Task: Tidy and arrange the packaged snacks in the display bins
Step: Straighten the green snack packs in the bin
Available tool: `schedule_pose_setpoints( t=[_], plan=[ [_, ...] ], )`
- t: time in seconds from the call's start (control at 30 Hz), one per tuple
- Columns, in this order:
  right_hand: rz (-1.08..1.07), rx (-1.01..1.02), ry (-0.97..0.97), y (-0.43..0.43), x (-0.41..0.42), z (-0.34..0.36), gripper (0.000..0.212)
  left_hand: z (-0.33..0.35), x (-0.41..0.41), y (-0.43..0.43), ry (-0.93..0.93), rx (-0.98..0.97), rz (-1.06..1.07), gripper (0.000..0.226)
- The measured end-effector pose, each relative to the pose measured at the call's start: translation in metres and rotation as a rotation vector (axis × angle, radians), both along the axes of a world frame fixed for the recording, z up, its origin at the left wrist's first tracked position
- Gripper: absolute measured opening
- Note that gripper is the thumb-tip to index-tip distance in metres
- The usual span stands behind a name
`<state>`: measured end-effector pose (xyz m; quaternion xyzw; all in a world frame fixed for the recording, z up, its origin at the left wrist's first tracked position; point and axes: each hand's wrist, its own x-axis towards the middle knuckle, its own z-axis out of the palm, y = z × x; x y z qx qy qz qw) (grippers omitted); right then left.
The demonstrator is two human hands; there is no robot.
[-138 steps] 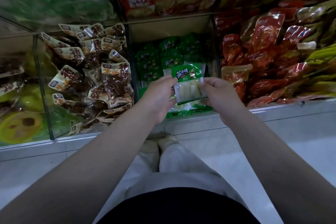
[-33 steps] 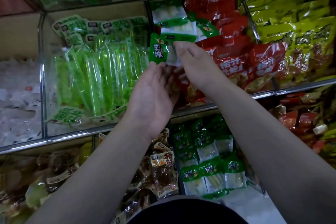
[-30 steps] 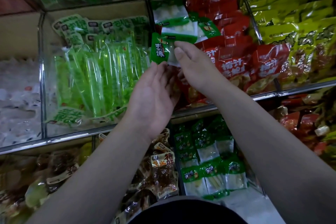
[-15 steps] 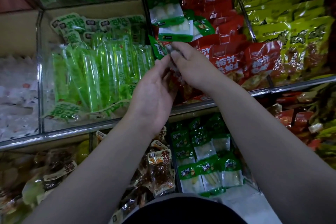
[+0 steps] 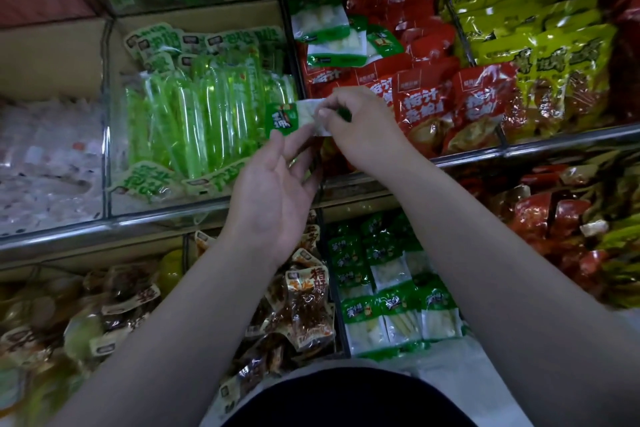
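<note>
This is a shop, most likely the snack aisle of a grocery. Clear-walled display bins (image 5: 107, 121) stand in tiers behind metal rails (image 5: 104, 229), each heaped with many identical sealed packets: green sticks (image 5: 207, 114), red pouches (image 5: 433, 104), yellow-green bags (image 5: 554, 55), brown packs (image 5: 304, 305) and green-and-white packets (image 5: 398, 315), all printed with bold brand lettering.

The small packet (image 5: 283, 120) has a green printed top and a clear whitish body. Left of it are translucent bright-green packs (image 5: 207, 114). Right of it are red bags (image 5: 422, 104) with white characters, then yellow-green bags (image 5: 554, 55). Below it are brown-and-cream packs (image 5: 304, 305).
</note>
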<state>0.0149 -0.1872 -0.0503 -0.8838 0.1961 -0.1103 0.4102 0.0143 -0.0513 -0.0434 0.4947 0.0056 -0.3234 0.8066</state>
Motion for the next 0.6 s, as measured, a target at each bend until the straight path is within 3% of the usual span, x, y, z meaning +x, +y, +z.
schedule_pose_setpoints(
  t=[0.13, 0.27, 0.47, 0.6],
  plan=[
    [0.020, 0.125, 0.016, 0.008, -0.010, 0.006, 0.033, -0.003, -0.010, 0.011, 0.004, 0.000, -0.031, 0.052],
    [-0.045, 0.239, -0.057, 0.019, -0.020, 0.002, 0.031, -0.005, -0.017, 0.019, 0.012, 0.007, -0.032, 0.055],
    [-0.153, 0.455, -0.166, 0.025, -0.039, -0.006, 0.050, -0.012, -0.031, 0.027, 0.008, 0.055, -0.017, 0.052],
    [-0.207, 0.614, -0.235, 0.021, -0.054, -0.003, 0.046, -0.015, -0.032, 0.032, 0.032, 0.050, 0.045, 0.051]
  ],
)
